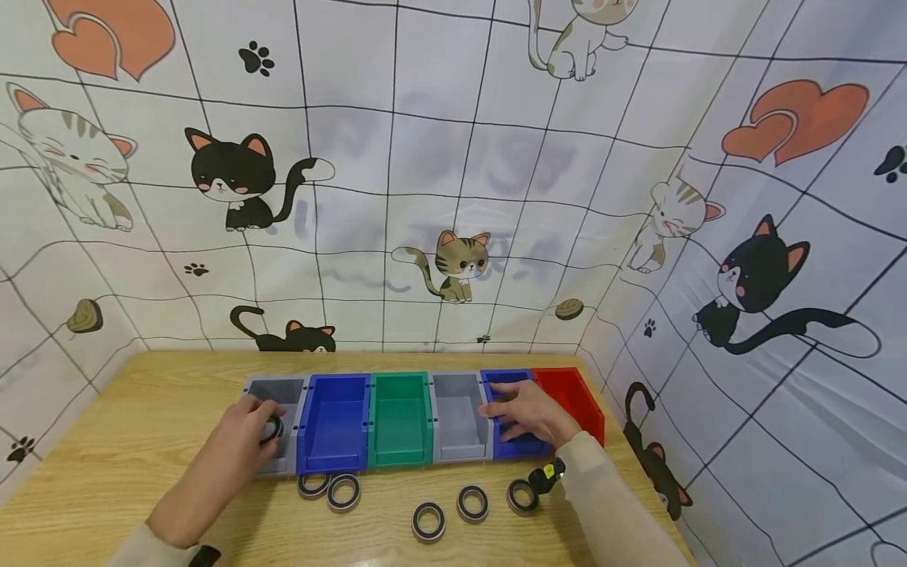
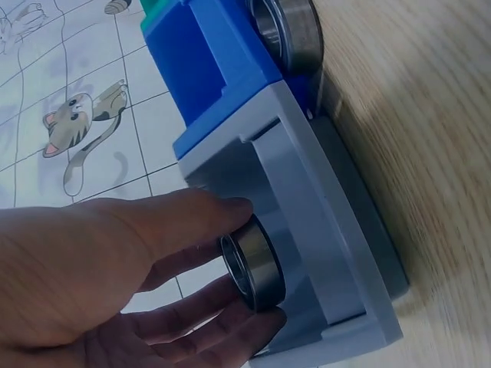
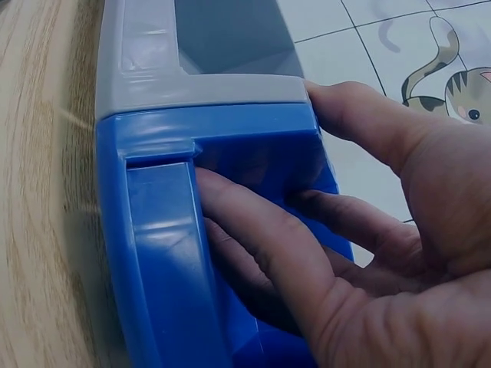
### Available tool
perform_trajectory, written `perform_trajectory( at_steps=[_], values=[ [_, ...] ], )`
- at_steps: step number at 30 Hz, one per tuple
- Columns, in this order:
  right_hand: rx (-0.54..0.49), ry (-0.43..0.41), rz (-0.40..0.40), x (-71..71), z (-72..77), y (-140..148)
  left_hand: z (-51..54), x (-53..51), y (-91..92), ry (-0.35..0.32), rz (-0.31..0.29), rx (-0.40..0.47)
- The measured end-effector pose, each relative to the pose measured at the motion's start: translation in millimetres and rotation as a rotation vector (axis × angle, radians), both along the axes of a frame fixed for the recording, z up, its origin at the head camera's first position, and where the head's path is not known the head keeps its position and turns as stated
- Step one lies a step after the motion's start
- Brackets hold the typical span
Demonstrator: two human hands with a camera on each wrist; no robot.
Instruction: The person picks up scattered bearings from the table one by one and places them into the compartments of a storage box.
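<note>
My left hand (image 1: 244, 437) pinches a ball bearing (image 2: 259, 268) between thumb and fingers. It is tilted on edge inside the mouth of the leftmost grey bin (image 2: 295, 230). My right hand (image 1: 531, 411) reaches into the blue bin (image 3: 165, 253) second from the right, its fingers spread. One fingertip touches the edge beside the neighbouring grey bin (image 3: 207, 88); others lie inside the blue bin. I see nothing held in that hand, though part of the bin's inside is hidden. Near the bins' front edge lie a bearing (image 1: 523, 497) by my right wrist and another bearing (image 1: 343, 493) toward the left.
Between the hands stand a blue bin (image 1: 335, 425), a green bin (image 1: 400, 425) and a grey bin (image 1: 457, 429); a red bin (image 1: 567, 386) ends the row. More bearings (image 1: 428, 522) lie on the wooden table (image 1: 142, 417). A cat-print curtain (image 1: 397, 197) hangs behind.
</note>
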State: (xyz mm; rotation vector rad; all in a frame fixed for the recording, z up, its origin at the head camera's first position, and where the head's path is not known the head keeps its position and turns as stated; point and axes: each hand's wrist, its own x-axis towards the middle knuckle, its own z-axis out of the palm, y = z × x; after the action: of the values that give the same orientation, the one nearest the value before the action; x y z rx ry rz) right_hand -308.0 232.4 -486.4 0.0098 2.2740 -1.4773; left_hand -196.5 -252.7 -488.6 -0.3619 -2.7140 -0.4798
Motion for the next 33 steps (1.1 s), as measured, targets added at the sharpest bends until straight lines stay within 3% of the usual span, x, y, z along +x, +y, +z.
perform_trajectory(
  at_steps=[10, 15, 22, 33],
  values=[
    [0.0, 0.007, 0.003, 7.3, 1.3, -6.8, -9.5, -16.7, 0.3, -0.022, -0.003, -0.008],
    [0.0, 0.011, -0.002, 8.3, 0.0, -10.2, -19.6, -25.3, -0.2, 0.029, 0.011, -0.028],
    [0.008, 0.008, -0.008, 8.3, -1.0, -12.0, -12.2, -27.1, 1.1, -0.092, 0.033, -0.058],
    [0.001, 0.006, -0.011, 10.1, 0.7, -14.1, -19.7, -32.4, -1.6, -0.221, 0.033, -0.096]
  ],
)
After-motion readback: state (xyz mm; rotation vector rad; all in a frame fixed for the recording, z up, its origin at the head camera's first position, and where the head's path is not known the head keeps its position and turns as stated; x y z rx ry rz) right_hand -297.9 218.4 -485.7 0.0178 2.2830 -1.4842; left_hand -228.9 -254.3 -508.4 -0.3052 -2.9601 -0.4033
